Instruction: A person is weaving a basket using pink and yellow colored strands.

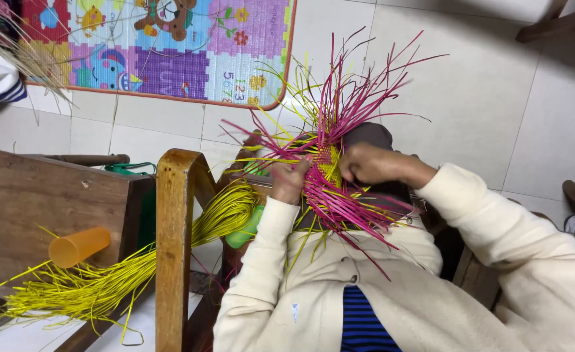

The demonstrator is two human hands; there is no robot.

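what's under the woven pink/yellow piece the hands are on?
A dark rounded form shows above and beside the woven piece, seemingly on the lap. The left hand and right hand press on the weave; its underside and fingertips are hidden by strands.

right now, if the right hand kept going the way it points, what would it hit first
The right hand points leftward into the pink and yellow woven piece, which it already touches. Beyond that lies the left hand, though depth is hard to judge.

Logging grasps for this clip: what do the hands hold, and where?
Both the left hand and right hand grip the pink-and-yellow woven piece at its woven centre, one on each side.
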